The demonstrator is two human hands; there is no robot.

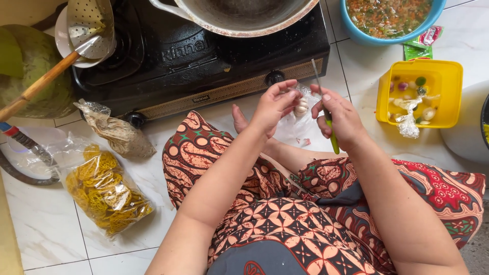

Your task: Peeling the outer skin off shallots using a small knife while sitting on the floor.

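Head view: left hand pinches pale garlic cloves; right hand grips green-handled knife, closed. Risk: blade near fingertips may slip and nick them.

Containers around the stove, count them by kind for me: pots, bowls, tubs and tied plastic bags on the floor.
Pot: 1
Blue bowl: 1
Yellow tub: 1
Tied plastic bags on the floor: 2, beige bag, yellow bag
Total: 5

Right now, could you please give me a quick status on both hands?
Left hand pinching pale garlic cloves. Right hand gripping green-handled knife, blade up. Clear plastic bag beneath; nothing between them.
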